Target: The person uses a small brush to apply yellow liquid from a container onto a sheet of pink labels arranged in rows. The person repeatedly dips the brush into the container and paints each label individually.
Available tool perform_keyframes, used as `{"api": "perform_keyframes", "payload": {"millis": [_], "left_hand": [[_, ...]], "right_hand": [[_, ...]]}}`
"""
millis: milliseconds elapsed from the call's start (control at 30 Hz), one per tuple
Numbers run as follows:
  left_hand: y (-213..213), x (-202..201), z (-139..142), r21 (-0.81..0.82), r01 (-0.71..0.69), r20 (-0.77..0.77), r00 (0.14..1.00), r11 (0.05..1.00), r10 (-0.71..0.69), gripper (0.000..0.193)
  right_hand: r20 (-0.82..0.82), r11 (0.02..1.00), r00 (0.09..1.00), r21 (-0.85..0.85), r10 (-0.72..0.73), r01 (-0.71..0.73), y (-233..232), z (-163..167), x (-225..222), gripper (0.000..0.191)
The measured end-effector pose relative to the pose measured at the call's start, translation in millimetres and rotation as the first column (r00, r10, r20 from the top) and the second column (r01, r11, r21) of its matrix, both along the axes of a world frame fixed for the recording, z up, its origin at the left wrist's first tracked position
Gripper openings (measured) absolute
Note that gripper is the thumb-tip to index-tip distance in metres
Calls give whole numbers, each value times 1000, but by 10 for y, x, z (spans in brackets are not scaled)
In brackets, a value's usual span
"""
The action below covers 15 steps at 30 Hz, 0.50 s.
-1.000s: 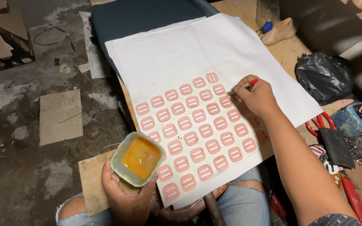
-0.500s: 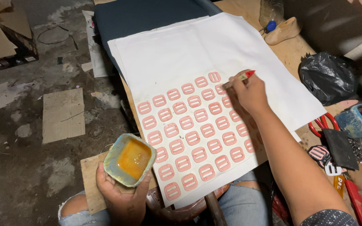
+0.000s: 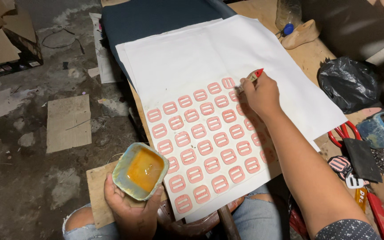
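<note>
My left hand holds a small square tub of orange glue from below, at the lower left over my knee. My right hand grips a thin brush with a red handle, its tip touching the white sheet near the top right of the rows. Several pink buckle-shaped pieces lie in neat rows on the lower half of the sheet. The sheet rests on a dark blue board.
A wooden shoe last and a plastic bottle sit at the back right. A black plastic bag, red scissors and small parts lie on the wooden bench at right. Cardboard pieces lie on the dirty floor at left.
My right hand has shifted slightly left and up along the top row with the brush. The tub in my left hand has tilted a little.
</note>
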<state>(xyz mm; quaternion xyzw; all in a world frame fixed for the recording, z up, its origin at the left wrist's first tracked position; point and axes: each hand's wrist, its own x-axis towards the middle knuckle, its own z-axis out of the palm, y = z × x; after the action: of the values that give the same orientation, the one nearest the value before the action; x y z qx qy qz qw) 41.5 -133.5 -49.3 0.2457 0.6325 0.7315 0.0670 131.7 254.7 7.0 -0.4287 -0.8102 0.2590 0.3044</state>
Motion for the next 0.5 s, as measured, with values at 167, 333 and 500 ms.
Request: {"api": "perform_keyframes", "payload": {"millis": [167, 333, 500], "left_hand": [[-32, -8, -32, -57, -30, 30, 999, 998, 32, 111], [-105, -61, -78, -80, -11, 33, 999, 997, 14, 111], [-150, -94, -205, -136, -28, 77, 996, 990, 39, 110]], "right_hand": [[-152, 987, 988, -160, -4, -21, 36, -39, -79, 23], [-225, 962, 974, -272, -29, -34, 146, -1, -21, 23], [-73, 968, 988, -223, -135, 116, 122, 70, 85, 23]]}}
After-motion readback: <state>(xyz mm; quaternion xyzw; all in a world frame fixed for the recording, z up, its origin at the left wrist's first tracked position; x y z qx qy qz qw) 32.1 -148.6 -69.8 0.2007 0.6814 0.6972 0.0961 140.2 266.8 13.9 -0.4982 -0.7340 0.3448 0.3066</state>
